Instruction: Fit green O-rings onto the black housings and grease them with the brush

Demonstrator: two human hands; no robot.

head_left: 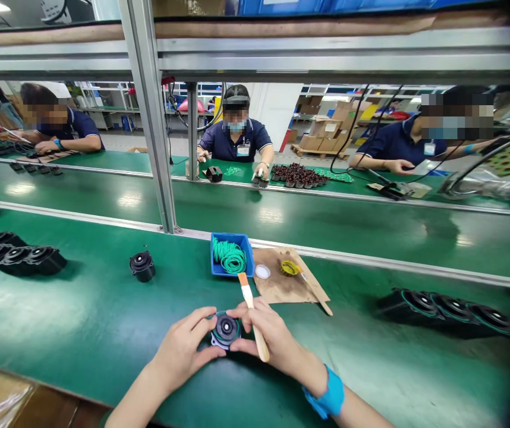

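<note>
A round black motor-like housing (226, 328) with a green ring around its top sits on the green table in front of me. My left hand (186, 340) grips its left side between thumb and fingers. On the opposite side, my right hand (269, 333) touches the housing with thumb and fingertips. That same hand also holds a flat brush (248, 293) with a pale wooden handle, its orange bristles pointing up and away. A blue wristband (330, 392) is on my right wrist. The housing's lower sides are partly hidden by my fingers.
Beyond my hands stand a blue bin (232, 237) of green rings and stained cardboard (277, 291) bearing a white lid (262, 271), yellow container (289, 268) and second brush (317, 294). Black housings sit left (17, 255), mid-left (142, 266) and right (453, 309). A metal post (150, 119) rises ahead; co-workers sit opposite.
</note>
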